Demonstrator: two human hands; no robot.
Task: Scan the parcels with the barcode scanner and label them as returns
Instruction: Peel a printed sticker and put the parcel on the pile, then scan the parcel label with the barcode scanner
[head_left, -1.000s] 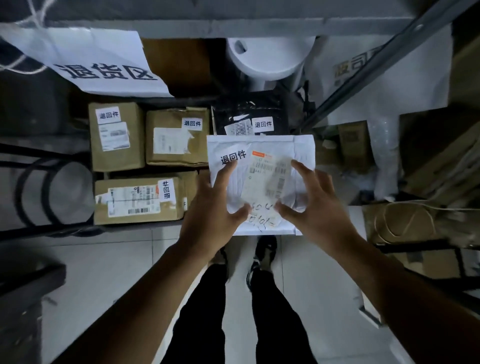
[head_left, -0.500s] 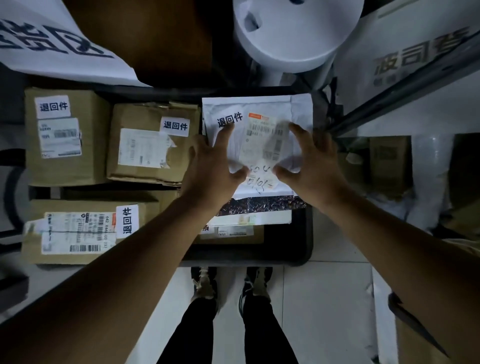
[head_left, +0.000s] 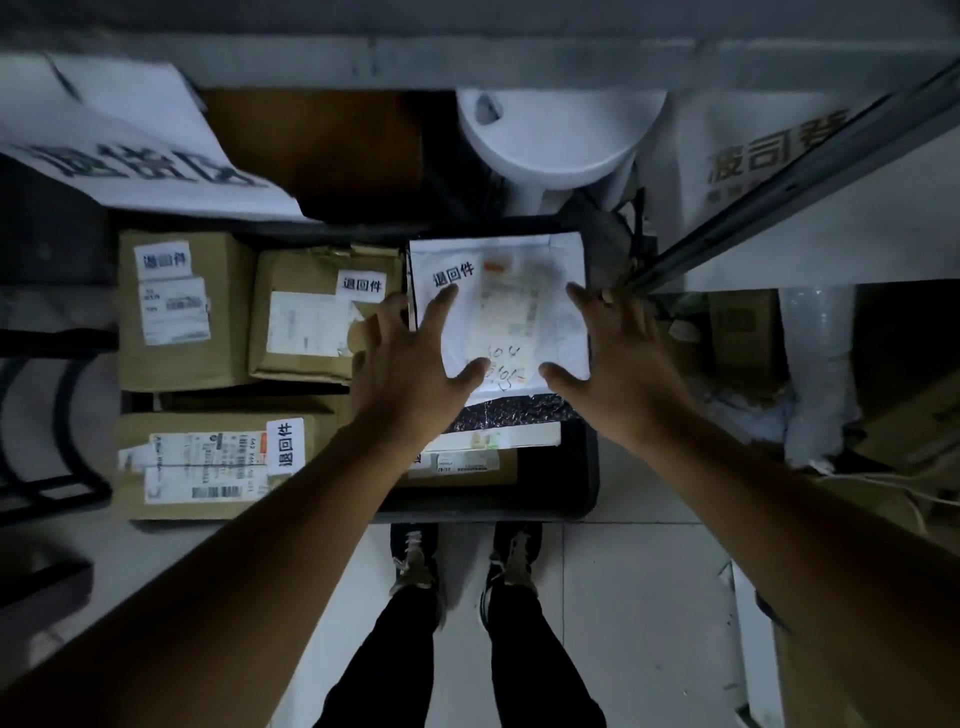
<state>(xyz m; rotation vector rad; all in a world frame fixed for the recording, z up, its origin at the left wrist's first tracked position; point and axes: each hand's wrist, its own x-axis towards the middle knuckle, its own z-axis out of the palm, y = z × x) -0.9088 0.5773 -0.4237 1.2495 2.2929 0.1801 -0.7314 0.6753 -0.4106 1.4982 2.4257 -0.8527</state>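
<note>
Both hands (head_left: 415, 364) (head_left: 618, 364) rest spread on white parcel (head_left: 563, 291)

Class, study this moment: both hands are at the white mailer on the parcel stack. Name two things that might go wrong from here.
1. The white padded mailer lies on a glossy dark bag; it may slide as the left hand and right hand let go.
2. Dim light blurs its shipping label; scanning may fail.

A mailer bag (head_left: 550, 270) lies on parcels in a bin (head_left: 587, 467); three boxes (head_left: 182, 312) sit left of it.
</note>
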